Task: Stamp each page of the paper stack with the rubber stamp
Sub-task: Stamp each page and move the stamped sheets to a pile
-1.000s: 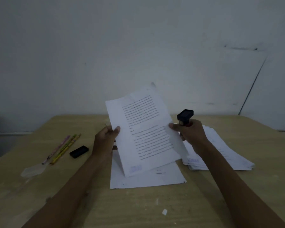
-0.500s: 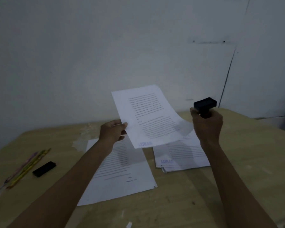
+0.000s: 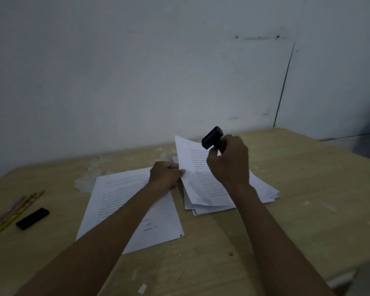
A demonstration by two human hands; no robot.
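Left hand (image 3: 166, 175): one. It pinches the left edge of a single printed sheet (image 3: 198, 174) between thumb and fingers; the sheet's near end touches the right-hand pile (image 3: 263, 189) while its far end curls upward off it.

Right hand (image 3: 229, 162): one. Its fingers are curled round the handle of the rubber stamp (image 3: 212, 137), which it holds above the sheet, tilted, with its dark base pointing up and left, clear of the paper.

Paper groups: two on the table (image 3: 308, 189). The right-hand pile is fanned and uneven, and a faint blue mark shows near the bottom of its upper pages; page count cannot be told. The left-hand paper (image 3: 124, 201) lies flat just beside that pile, under the left forearm; no blue mark is visible on it, so it is judged the unstamped remainder. Whether it is one sheet or several cannot be told.

Other items, at the table's left edge: one small black block (image 3: 32, 218); a bundle of pencils (image 3: 13, 212), at least three, exact count unclear. Small white scraps on the near table: at least two.

Risks, as judged:
- The curled sheet may land skewed on the already ragged pile, pushing pages toward the table's right side.
- The stamp's tilt could lead to a smear on the sheet if its inked face brushes the paper; which face is inked cannot be told.
- The left forearm resting over the left-hand paper could drag it when the arm moves.
- With marks faint in this dim light, a page may be missed or stamped twice.
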